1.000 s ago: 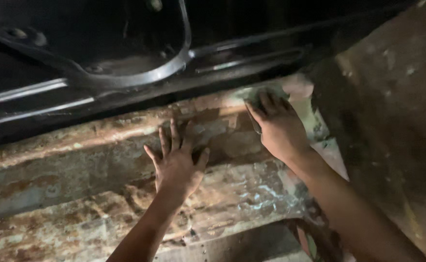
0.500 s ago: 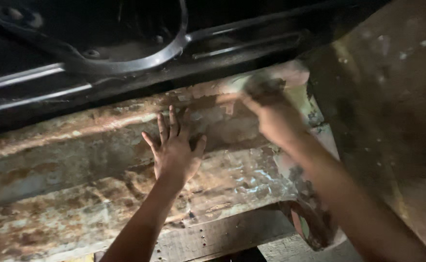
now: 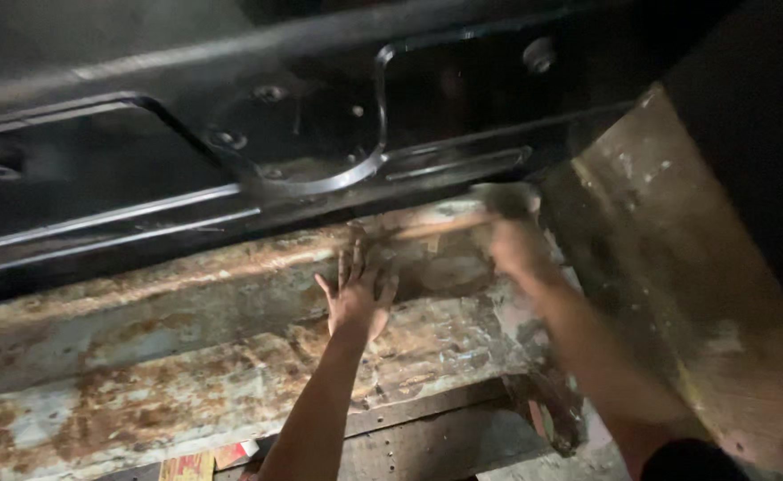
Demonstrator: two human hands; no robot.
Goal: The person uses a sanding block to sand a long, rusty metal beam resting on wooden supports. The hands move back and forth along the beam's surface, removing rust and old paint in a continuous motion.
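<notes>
A long rusty metal panel (image 3: pixel 142 374) with flaking pale paint lies across the view. My left hand (image 3: pixel 356 294) rests flat on it, fingers spread, holding nothing. My right hand (image 3: pixel 512 240) is blurred with motion at the panel's upper right edge, pressing a small pale pad, seemingly sanding paper (image 3: pixel 503 198), against the rusted surface. The pad is mostly hidden under my fingers.
A black pressed-metal panel (image 3: pixel 302 134) with ribs, bolts and curved cut-outs runs behind the rusty piece. A brownish stained wall or slab (image 3: pixel 694 267) rises at the right. Below the rusty panel is a perforated metal strip (image 3: pixel 427 419) and some coloured scraps (image 3: pixel 204 461).
The view has shifted right and down. My right hand has slid along the upper right edge with the pad and is now blurred. My left hand stays flat on the panel.
</notes>
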